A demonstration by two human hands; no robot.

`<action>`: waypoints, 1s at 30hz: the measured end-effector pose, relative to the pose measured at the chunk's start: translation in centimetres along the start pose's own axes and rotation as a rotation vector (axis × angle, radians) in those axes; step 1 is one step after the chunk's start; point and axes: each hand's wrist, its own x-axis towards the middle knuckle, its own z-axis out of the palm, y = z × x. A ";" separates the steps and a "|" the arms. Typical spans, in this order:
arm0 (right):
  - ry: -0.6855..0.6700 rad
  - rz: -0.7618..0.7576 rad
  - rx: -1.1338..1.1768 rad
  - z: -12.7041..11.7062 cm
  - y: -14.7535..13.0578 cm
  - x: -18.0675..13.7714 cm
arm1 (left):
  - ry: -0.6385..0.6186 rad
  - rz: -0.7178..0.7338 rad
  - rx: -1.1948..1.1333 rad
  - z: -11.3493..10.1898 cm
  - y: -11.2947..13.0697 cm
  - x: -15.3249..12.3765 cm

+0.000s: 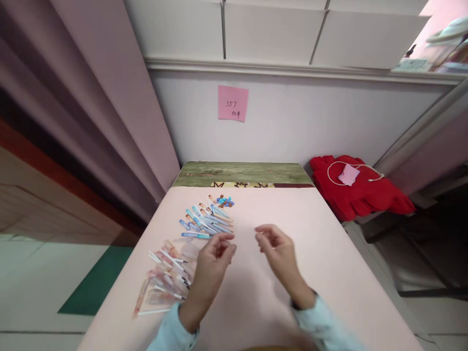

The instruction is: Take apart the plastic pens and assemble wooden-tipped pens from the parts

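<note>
My left hand [212, 265] hovers over the pale pink table [321, 253], fingers curled together in a loose pinch, right beside a row of blue pens [204, 222]. My right hand [276, 248] is a short way to the right, fingers also curled inward; nothing clearly shows in either. A small heap of blue and orange caps [224, 201] lies at the far end of the pens. Clear plastic sleeves with white sticks [166, 275] lie at the table's left, just left of my left wrist.
A green patterned surface [241, 173] adjoins the table's far end. A pink sticky note [233, 103] hangs on the white wall. A red cloth with a white cable and pink paper [356, 187] lies to the right. A curtain [109, 107] hangs left.
</note>
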 end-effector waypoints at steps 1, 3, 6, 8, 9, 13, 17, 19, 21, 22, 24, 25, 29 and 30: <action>-0.075 0.094 0.102 0.8 0.1 -0.4 | -0.019 -0.032 -0.012 0.3 -0.9 0.0; -0.220 0.317 0.317 2.2 0.3 -1.1 | -0.070 -0.129 -0.075 0.9 -2.4 0.1; -0.310 0.496 0.482 3.2 0.6 -1.4 | -0.115 -0.240 -0.215 1.3 -3.6 0.6; -0.296 0.511 0.516 3.1 0.8 -1.3 | -0.113 -0.247 -0.260 1.4 -3.6 0.8; -0.279 0.507 0.520 2.9 0.8 -1.2 | -0.108 -0.239 -0.261 1.6 -3.5 0.8; -0.240 0.500 0.529 2.6 1.3 -1.6 | -0.090 -0.155 -0.189 2.2 -3.9 0.5; -0.257 0.483 0.518 2.7 1.7 -2.5 | -0.068 -0.098 -0.113 2.7 -5.1 0.0; -0.258 0.464 0.500 2.6 1.3 -2.3 | -0.040 -0.028 -0.074 2.8 -4.8 0.1; -0.247 0.442 0.484 2.3 0.4 -1.5 | -0.014 0.087 -0.039 3.0 -3.6 0.6; -0.238 0.428 0.478 2.1 -0.3 -0.7 | -0.007 0.150 -0.025 3.2 -2.6 1.0; -0.222 0.398 0.469 1.6 -2.0 1.2 | 0.011 0.249 0.015 3.6 -0.1 2.0; -0.221 0.379 0.466 1.3 -2.9 2.4 | 0.004 0.276 0.046 3.9 1.3 2.6; -0.248 0.351 0.522 0.5 -6.0 7.2 | -0.077 0.295 0.121 5.3 6.4 5.0; -0.251 0.358 0.527 0.3 -6.5 8.2 | -0.090 0.314 0.141 5.7 7.3 5.5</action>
